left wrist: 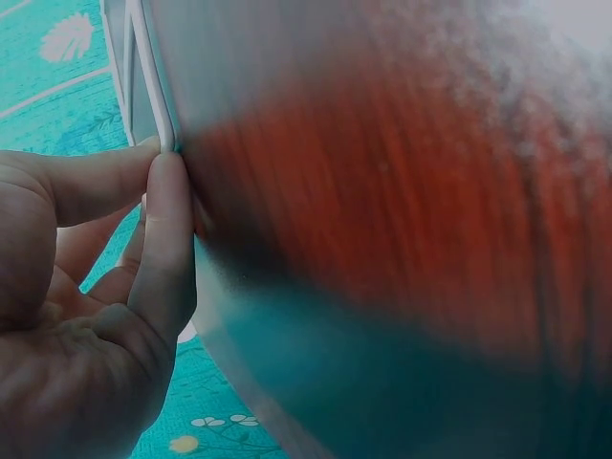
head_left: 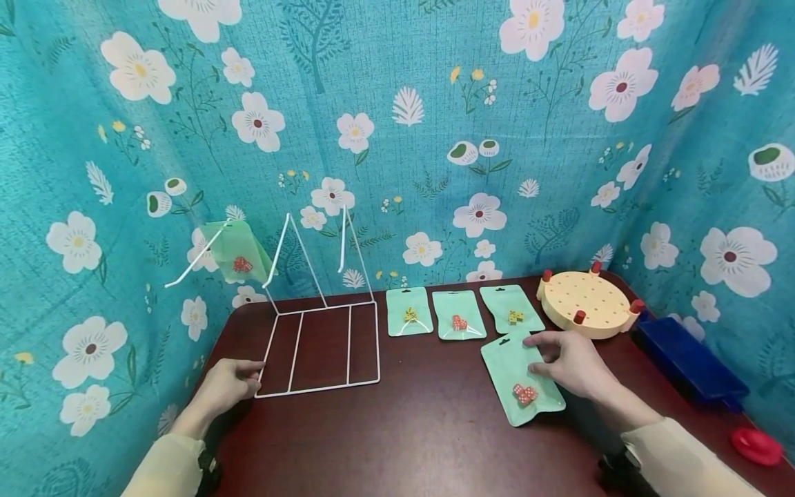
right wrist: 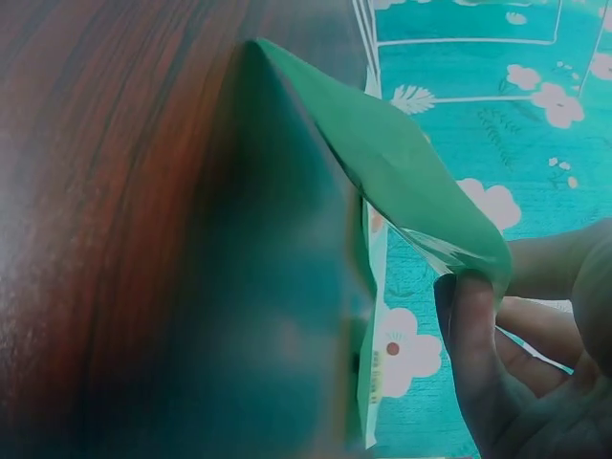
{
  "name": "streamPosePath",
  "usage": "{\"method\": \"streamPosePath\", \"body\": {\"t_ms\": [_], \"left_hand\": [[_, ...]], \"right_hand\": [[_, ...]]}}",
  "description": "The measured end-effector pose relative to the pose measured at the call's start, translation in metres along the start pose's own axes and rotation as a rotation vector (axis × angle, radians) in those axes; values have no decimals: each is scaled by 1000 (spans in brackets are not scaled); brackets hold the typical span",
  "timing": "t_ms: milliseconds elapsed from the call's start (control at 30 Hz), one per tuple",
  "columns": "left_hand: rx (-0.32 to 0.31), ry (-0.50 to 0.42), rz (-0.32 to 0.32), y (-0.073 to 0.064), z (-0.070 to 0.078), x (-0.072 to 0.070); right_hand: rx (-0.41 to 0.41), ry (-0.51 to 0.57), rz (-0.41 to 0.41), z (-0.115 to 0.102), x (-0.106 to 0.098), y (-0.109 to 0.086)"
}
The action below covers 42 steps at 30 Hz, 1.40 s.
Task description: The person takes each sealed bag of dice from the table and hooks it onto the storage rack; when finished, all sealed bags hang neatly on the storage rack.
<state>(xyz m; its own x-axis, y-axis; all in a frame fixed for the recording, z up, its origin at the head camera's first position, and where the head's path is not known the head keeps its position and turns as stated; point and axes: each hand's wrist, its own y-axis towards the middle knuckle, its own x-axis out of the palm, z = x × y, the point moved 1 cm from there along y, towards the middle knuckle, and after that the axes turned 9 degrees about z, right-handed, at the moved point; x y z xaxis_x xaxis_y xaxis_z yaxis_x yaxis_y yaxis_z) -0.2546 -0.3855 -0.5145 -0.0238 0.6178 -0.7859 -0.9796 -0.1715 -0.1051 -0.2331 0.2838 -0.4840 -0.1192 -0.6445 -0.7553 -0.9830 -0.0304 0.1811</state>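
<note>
your left hand [head_left: 226, 386] pinches the front left corner of the wire rack [head_left: 318, 388]; keep that firm but light so the base stays flat and doesn't skid. your right hand [head_left: 577, 366] pinches the green pouch [head_left: 518, 373] by its upper right side, thumb and fingertips. pouch sits tilted, right of the rack, over the surface [head_left: 410, 442]; can't tell if its low end touches.

handling: it's thin and the red dice [head_left: 524, 394] weigh the bottom, so a side grip will probably let it swing. better to pinch near the top, fingers clear of the slot [head_left: 504, 341], and level it before moving. watch the right flat pouch; in the head view the held one overlaps it.

counts, going out:
- pouches: five. one held, three flat behind it (left yellow dice [head_left: 410, 315], middle red, right yellow), one hanging pouch [head_left: 232, 248] with red dice on the rack's left prong.
- rack: one, three prongs [head_left: 277, 250].
- dice per pouch: too small to count reliably.
- round board [head_left: 584, 300]: one, four red pegs [head_left: 579, 317] visible.
- blue tray [head_left: 692, 362]: one.
- red round piece [head_left: 756, 446]: one.
</note>
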Motion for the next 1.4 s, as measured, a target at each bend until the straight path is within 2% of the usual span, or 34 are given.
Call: {"method": "streamPosePath", "body": {"t_ms": [433,867,1100,1400], "left_hand": [[-12,-9,5,-1,-2,-1],[18,-11,22,-2,2,0],[22,-8,23,0,1,0],[22,-32,20,0,2,-3]], "right_hand": [[-54,57,42,-23,-4,-8],[-177,148,105,-59,-12,-12],[-226,176,102,-80,-8,-12],[-304,249,86,-103,6,-8]]}}
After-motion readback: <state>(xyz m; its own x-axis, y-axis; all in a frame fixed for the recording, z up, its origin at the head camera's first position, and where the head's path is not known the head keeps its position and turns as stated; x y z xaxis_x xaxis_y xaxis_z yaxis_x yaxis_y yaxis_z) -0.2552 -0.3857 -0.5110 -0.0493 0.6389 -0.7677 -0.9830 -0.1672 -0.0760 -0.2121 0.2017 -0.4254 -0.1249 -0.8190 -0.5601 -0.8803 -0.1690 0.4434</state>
